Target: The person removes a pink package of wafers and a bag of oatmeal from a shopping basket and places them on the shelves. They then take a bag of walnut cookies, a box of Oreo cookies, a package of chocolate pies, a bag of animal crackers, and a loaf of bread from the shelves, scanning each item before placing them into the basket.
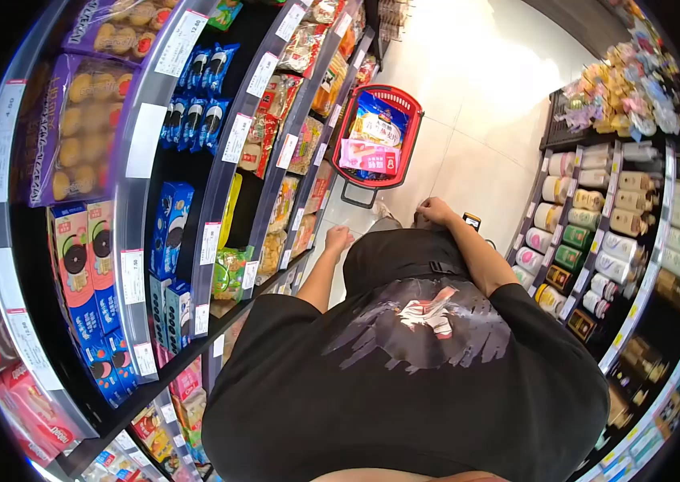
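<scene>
Red basket [415,120] at 12; we should clear 9 o'clock shelving [133,213]. Left hand [339,238], right hand [434,210]: fingers curled, can't tell if gripping.

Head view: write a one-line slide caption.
A red basket holding packets stands on the floor beyond the left hand and right hand, beside snack shelves.
</scene>
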Motion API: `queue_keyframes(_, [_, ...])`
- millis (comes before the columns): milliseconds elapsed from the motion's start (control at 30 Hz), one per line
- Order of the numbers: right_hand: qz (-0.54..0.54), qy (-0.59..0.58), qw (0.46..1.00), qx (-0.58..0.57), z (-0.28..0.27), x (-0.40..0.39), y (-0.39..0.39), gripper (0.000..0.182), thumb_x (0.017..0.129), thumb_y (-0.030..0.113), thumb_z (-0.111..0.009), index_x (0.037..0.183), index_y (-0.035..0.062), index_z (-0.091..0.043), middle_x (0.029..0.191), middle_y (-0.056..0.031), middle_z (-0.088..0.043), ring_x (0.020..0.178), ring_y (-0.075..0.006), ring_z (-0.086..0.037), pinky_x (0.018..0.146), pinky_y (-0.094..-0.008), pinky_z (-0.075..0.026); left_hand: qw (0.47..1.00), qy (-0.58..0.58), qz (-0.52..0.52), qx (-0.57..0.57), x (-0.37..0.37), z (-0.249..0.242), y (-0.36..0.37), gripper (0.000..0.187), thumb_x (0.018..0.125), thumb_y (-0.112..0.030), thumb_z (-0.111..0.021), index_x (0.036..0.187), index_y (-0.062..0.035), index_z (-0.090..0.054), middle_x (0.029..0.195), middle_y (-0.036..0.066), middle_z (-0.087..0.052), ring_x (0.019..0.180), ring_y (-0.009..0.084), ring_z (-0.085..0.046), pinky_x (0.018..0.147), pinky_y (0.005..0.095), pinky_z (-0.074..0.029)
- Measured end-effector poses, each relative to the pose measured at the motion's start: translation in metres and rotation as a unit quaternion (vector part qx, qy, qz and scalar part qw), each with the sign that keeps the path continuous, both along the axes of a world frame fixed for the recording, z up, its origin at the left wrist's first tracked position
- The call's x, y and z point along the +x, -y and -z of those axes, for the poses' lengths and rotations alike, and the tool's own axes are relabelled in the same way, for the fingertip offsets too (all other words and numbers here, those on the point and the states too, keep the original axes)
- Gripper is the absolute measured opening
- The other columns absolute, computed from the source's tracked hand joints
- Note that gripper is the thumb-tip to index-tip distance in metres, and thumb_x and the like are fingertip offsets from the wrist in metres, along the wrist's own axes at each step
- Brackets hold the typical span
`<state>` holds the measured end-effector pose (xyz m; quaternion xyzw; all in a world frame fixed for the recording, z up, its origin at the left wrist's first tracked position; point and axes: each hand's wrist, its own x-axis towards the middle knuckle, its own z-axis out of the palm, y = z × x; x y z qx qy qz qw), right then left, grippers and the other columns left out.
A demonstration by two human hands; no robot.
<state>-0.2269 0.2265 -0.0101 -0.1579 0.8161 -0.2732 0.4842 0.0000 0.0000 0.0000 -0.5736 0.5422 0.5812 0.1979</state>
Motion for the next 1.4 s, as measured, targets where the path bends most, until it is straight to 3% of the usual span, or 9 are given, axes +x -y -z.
queue_keyframes(200, [-0.064,-0.043,0.997,-0.003,0.022,-0.061,0.022,0.026,0.077,0.023,-0.058,0.081,-0.002,-0.061,0.066,-0.0122,-0.062,0.06,-0.0188,-0.061,0.058,-0.0317,-0.048,0.986,-0.09,-0.137,0.016,-0.06,0.001,-0.031,0.024,0.083,-0.019,-0.054,0.099,-0.0018,-0.056,0.081,0.012,-0.063,0.072,0.0178,-0.064,0.057,0.0257,-0.049])
queue_keyframes(567, [-0.17,0.018,0.984,0.039,0.118,-0.144,0.074,0.035,0.076,0.029,-0.057,0.09,-0.0026,-0.06,0.089,-0.023,-0.062,0.09,-0.0357,-0.059,0.078,-0.0424,-0.047,0.979,0.066,-0.193,0.015,-0.136,0.039,-0.084,0.024,0.082,-0.019,-0.055,0.098,-0.002,-0.059,0.089,0.01,-0.061,0.077,0.0179,-0.062,0.066,0.0278,-0.049])
queue_keyframes(667, [-0.148,0.033,0.988,-0.025,0.13,-0.166,0.104,0.038,0.077,0.031,-0.056,0.096,-0.001,-0.058,0.094,-0.0254,-0.06,0.091,-0.0375,-0.058,0.078,-0.0435,-0.047,0.991,0.076,-0.032,-0.107,-0.13,0.094,-0.076,0.029,0.081,-0.02,-0.057,0.105,-0.0038,-0.057,0.099,0.01,-0.059,0.08,0.0181,-0.06,0.065,0.0272,-0.048])
queue_keyframes(700, [-0.193,0.019,0.981,0.013,0.195,-0.154,0.098,0.038,0.078,0.032,-0.055,0.096,-0.0002,-0.058,0.093,-0.0253,-0.06,0.089,-0.0367,-0.059,0.078,-0.0441,-0.047,0.991,0.069,-0.03,-0.111,-0.124,0.105,-0.068,0.033,0.08,-0.02,-0.058,0.108,-0.0045,-0.055,0.104,0.011,-0.057,0.08,0.0176,-0.059,0.065,0.027,-0.047])
queue_keyframes(767, [-0.158,0.061,0.985,-0.036,0.191,-0.171,0.124,0.038,0.079,0.032,-0.053,0.094,-0.0026,-0.058,0.088,-0.0252,-0.061,0.087,-0.0373,-0.06,0.076,-0.0447,-0.047,0.985,0.026,-0.164,-0.053,-0.149,0.096,-0.036,0.034,0.081,-0.019,-0.057,0.112,-0.0062,-0.049,0.092,0.006,-0.053,0.079,0.0151,-0.054,0.065,0.0297,-0.048])
queue_keyframes(900, [-0.329,0.066,0.942,0.01,0.23,-0.18,0.159,0.056,0.076,0.024,-0.056,0.121,-0.0038,-0.036,0.111,-0.0256,-0.051,0.107,-0.0368,-0.051,0.088,-0.0423,-0.043,0.973,0.056,-0.172,-0.146,-0.183,0.129,0.035,0.047,0.077,-0.015,-0.064,0.118,-0.0021,-0.045,0.117,0.014,-0.05,0.083,0.0179,-0.056,0.07,0.0304,-0.047])
queue_keyframes(967, [-0.397,0.034,0.917,0.028,0.235,-0.183,0.175,0.065,0.075,0.023,-0.057,0.128,-0.0025,-0.029,0.122,-0.0249,-0.045,0.113,-0.0359,-0.047,0.092,-0.0426,-0.041,0.95,0.017,0.031,-0.312,-0.18,0.172,0.068,0.05,0.075,-0.016,-0.066,0.117,0.0011,-0.045,0.115,0.018,-0.051,0.09,0.0229,-0.057,0.078,0.0335,-0.046])
queue_keyframes(1167, [-0.379,0.029,0.924,-0.044,0.259,-0.179,0.185,0.078,0.07,0.021,-0.062,0.133,-0.0028,-0.023,0.132,-0.023,-0.034,0.122,-0.0342,-0.036,0.097,-0.042,-0.037,0.962,0.052,0.036,-0.265,-0.198,0.229,0.092,0.053,0.071,-0.023,-0.07,0.111,0.0036,-0.05,0.102,0.02,-0.059,0.094,0.0301,-0.058,0.082,0.0353,-0.044])
queue_keyframes(1400, [-0.339,0.073,0.936,-0.067,0.266,-0.17,0.162,0.075,0.066,0.021,-0.064,0.127,-0.0043,-0.03,0.126,-0.0251,-0.039,0.118,-0.0361,-0.04,0.098,-0.0393,-0.035,0.958,0.05,0.136,-0.246,-0.223,0.188,0.068,0.055,0.065,-0.032,-0.075,0.103,0.0028,-0.055,0.09,0.02,-0.061,0.087,0.0321,-0.06,0.076,0.0379,-0.047])
